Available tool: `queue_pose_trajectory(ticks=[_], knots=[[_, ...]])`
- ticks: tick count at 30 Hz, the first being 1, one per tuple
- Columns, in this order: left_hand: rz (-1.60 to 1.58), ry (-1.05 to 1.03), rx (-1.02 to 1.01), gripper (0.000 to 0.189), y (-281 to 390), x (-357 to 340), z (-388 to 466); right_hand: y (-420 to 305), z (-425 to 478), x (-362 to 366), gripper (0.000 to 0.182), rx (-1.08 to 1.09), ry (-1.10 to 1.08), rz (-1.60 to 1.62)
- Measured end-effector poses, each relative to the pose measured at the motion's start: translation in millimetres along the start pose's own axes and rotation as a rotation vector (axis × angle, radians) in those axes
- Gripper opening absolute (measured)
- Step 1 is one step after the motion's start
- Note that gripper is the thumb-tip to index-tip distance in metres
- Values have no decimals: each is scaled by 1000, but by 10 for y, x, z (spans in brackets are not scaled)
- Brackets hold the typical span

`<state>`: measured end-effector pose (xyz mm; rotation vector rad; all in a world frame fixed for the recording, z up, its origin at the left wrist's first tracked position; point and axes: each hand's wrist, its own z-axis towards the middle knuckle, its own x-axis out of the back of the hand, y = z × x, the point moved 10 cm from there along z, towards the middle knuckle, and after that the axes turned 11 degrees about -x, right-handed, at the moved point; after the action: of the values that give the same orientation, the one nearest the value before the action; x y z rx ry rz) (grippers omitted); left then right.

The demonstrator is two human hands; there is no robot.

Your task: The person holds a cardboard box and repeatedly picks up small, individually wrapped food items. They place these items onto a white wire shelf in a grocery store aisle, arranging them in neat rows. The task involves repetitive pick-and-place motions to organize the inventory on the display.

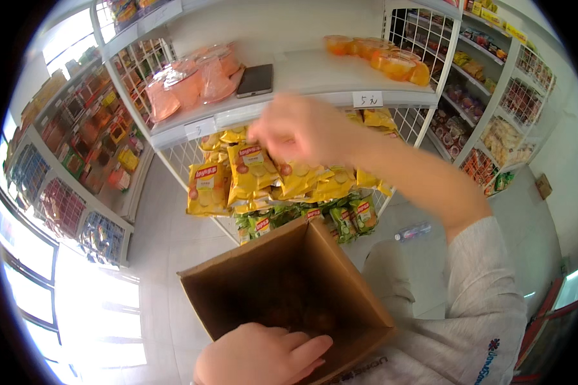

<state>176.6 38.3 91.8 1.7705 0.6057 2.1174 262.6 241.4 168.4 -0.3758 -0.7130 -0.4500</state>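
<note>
An open cardboard box (pixel 342 269) is tilted before my body, its dark inside holding small things too dim to make out. My left hand (pixel 265 353) lies over the box's near corner, fingers bent across the rim into the opening. In front of the shelf edge, my right hand (pixel 298 127) is blurred, its fingers curled; whether it holds anything is unclear. Just beneath it, yellow chip bags (pixel 253 168) fill a lower rack level. Green chip bags (pixel 344 221) sit lower still, partly hidden by the box.
Pink packaged cups (pixel 188 84) and a dark phone (pixel 255 80) lie on the white shelf (pixel 308 72). Orange cups (pixel 395 62) stand at its right end. A plastic bottle (pixel 413 231) lies on the floor. Stocked racks (pixel 84 130) flank both sides.
</note>
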Motion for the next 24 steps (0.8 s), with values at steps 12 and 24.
queue_pose_trajectory(ticks=[12, 24], knots=[[197, 697, -10, 23, 34, 440, -323, -1504, -1240, -375, 59, -198, -342, 404], [299, 888, 263, 13, 35, 489, -524, -1655, -1204, -562, 109, -243, -368, 723]])
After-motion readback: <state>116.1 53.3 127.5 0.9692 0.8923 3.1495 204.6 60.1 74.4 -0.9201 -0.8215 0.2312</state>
